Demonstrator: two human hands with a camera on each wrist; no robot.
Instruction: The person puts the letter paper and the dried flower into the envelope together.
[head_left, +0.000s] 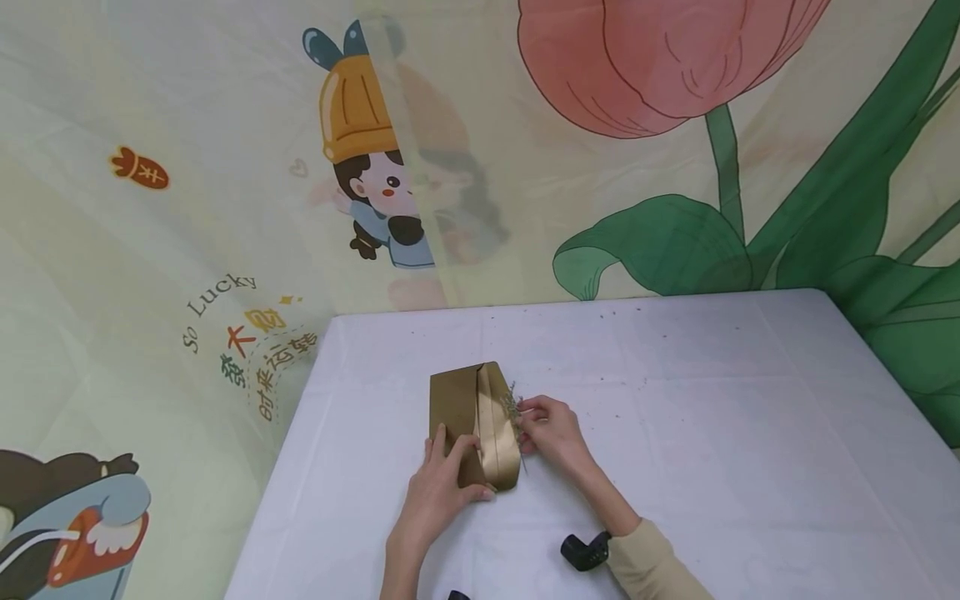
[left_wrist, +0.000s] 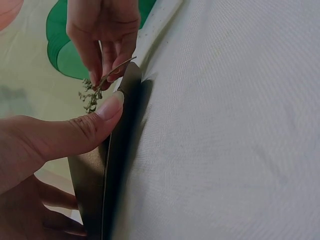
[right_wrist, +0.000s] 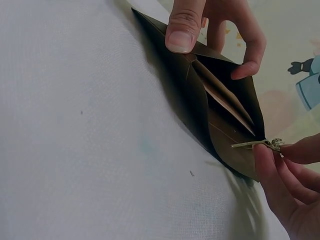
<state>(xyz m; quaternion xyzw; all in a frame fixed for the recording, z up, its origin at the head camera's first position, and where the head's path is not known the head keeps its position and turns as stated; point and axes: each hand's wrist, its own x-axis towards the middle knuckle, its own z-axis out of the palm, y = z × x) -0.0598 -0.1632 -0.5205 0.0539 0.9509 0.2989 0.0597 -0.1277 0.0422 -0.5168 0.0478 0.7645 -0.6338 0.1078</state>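
Observation:
A gold-brown paper envelope [head_left: 452,400] lies on the table with its mouth gaping to the right. My left hand [head_left: 435,496] holds it, the thumb at its near edge and the other fingers over its upper side. In the right wrist view, a lighter folded paper [right_wrist: 226,96] shows inside the opening. My right hand [head_left: 553,429] pinches a small dried sprig [left_wrist: 91,99] between thumb and fingers, beside the envelope's right edge. The sprig's bare stem points over the open mouth in the right wrist view, and its bushy end is partly covered by my fingertips.
A white cloth covers the table [head_left: 712,433], with small dark crumbs scattered on it. Near my right wrist is a black device [head_left: 585,552]. A printed curtain [head_left: 510,208] hangs behind the table's far edge.

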